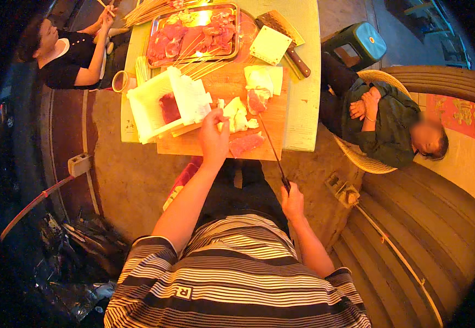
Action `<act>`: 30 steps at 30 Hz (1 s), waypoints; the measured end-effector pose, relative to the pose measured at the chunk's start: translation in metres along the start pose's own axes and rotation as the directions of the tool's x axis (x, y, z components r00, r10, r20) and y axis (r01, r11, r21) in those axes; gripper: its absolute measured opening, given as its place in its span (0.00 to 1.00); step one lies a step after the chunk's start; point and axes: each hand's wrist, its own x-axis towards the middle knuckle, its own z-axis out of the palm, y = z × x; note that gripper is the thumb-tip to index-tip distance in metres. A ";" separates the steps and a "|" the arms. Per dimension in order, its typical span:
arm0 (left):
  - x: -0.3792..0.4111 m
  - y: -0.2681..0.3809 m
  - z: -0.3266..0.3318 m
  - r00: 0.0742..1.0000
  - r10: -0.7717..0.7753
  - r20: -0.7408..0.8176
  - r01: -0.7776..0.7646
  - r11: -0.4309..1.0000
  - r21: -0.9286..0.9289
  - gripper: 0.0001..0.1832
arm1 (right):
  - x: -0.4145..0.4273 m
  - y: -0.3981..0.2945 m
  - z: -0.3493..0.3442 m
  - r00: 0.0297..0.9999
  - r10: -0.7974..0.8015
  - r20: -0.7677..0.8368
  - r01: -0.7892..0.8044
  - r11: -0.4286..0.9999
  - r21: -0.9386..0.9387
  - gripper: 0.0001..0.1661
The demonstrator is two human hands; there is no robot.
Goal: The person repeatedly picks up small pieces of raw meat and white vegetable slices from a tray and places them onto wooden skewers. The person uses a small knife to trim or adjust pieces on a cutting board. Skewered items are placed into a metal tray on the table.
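My right hand (293, 201) grips the dark handle of a long thin knife (273, 149). The knife's tip reaches a piece of meat with fat (258, 101) on the wooden cutting board (268, 141). Over the board, my left hand (213, 137) has its fingers bent close together beside pale fat pieces (236, 115); whether they pinch anything is unclear. Just left of that hand stands a white slotted box (149, 108), with red meat (170, 107) inside. A flat slice of meat (246, 143) lies near the board's front edge.
Behind the board are a metal tray (237, 37) of raw meat, bamboo skewers (209, 69), a white perforated plate (270, 45) and a cleaver (280, 26). A cup (122, 82) stands at left. One person (73, 61) sits left, another (385, 115) right, near a stool (358, 45).
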 end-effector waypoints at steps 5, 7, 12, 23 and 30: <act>-0.051 -0.033 0.008 0.994 0.075 0.084 -0.100 0.930 0.354 0.32 | 0.007 0.003 -0.005 0.999 -0.052 -0.013 0.052 0.998 0.028 0.16; -0.058 -0.024 0.017 0.995 0.086 0.048 -0.098 0.863 0.495 0.29 | 0.009 0.010 -0.013 1.000 -0.021 0.019 0.020 0.999 0.037 0.16; -0.059 -0.038 0.039 0.944 0.062 0.325 -0.236 0.814 0.530 0.22 | 0.028 -0.008 -0.020 0.996 -0.090 -0.008 0.088 0.992 -0.094 0.17; -0.077 0.044 -0.055 0.817 -0.332 0.470 0.454 0.875 -0.171 0.17 | 0.154 -0.102 0.057 0.919 -0.394 -0.015 0.323 0.774 -0.544 0.25; -0.081 0.120 -0.124 0.940 -0.118 0.321 0.268 0.837 -0.477 0.13 | 0.081 -0.189 -0.019 0.890 -0.411 0.200 0.332 0.882 0.334 0.18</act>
